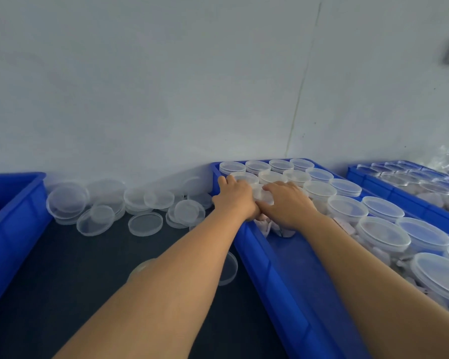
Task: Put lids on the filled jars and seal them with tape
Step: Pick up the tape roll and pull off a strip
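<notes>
Far left: blue bin sitting at table edge. Loose clear lids lying scattered on dark table along the wall. Left hand and right hand both pressing down on 1 lid atop a filled jar in the middle bin, fingers curling over its rim. Lidded jars filling rows rightward; another bin standing far right.

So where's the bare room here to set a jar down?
Two patches: the dark table between the left bin and the left arm, nearer than the loose lids; and the middle bin's near-left floor, beside the lidded jars. Crowded: the lids along the wall, the jar rows.
</notes>
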